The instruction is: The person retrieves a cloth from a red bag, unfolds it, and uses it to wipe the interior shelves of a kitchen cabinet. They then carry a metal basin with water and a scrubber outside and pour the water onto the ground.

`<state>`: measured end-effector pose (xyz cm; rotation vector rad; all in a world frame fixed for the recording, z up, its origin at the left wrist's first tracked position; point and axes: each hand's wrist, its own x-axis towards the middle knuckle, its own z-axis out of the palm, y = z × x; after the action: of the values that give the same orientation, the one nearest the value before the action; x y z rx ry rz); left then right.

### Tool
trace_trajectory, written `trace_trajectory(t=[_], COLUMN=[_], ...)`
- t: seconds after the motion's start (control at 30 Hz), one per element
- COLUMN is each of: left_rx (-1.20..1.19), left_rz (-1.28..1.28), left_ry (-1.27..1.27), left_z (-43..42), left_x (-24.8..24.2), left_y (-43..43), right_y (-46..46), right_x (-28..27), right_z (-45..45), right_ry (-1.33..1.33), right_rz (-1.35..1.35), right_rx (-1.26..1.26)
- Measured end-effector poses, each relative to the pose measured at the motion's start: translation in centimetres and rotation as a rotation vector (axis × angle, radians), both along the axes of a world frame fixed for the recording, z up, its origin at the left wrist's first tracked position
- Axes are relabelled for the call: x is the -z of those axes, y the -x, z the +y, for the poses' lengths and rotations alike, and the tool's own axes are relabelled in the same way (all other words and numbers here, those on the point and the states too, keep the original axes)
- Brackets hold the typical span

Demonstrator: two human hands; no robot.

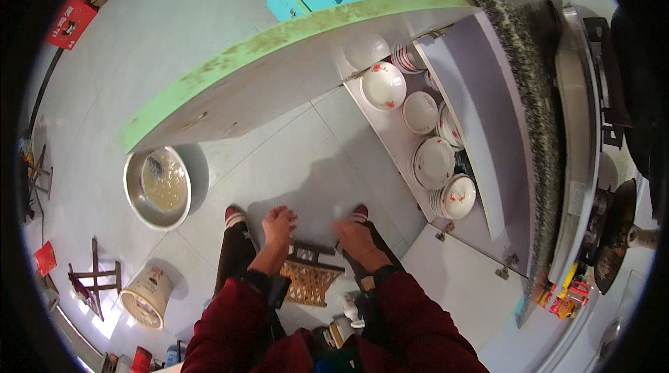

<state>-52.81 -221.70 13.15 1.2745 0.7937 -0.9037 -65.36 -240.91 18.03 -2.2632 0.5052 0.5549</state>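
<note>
My left hand (279,226) is held over the tiled floor between my feet, fingers partly curled, with nothing seen in it. My right hand (354,237) is near my right shoe, blurred, its fingers partly hidden. A small wooden stool with a woven seat (312,281) lies below and between my forearms. To the left on the floor rests a metal basin (131,192) of cloudy water with a dark grey scrubber (155,165) in it. On the right, a low open cupboard holds white plates and bowls with red patterns, among them a large plate (383,85) and a stack of plates (459,197).
An open cabinet door with a green edge (251,43) reaches across in front of me. Another open door (465,279) is at lower right. A granite countertop edge (528,111) runs along the right. A bucket (151,289) and a folding stool frame (96,274) stand at left.
</note>
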Motion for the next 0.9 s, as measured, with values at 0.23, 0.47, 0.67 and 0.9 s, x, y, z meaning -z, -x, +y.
trace_trajectory(t=[0.23, 0.47, 0.67, 0.9], left_rx=[-0.308, 0.529, 0.931, 0.830], left_rz=[-0.680, -1.095, -1.069, -1.057], left_ry=[-0.273, 0.058, -0.091, -0.165], left_z=[8.1, 2.8, 0.1, -0.3], left_x=[-12.9, -35.1, -37.3, -37.7], left_y=[-14.6, -29.9, -26.4, -24.9], right_y=[11.5, 28.6, 38.6, 43.1], right_x=[-17.4, -36.4, -34.6, -32.4], right_z=[-4.9, -6.0, -3.7, -4.0], right_ry=[0.241, 1.143, 0.937, 0.864], right_rz=[-0.015, -0.029, 0.337, 0.467], right_rx=[0.420, 0.791, 1.386, 1.357])
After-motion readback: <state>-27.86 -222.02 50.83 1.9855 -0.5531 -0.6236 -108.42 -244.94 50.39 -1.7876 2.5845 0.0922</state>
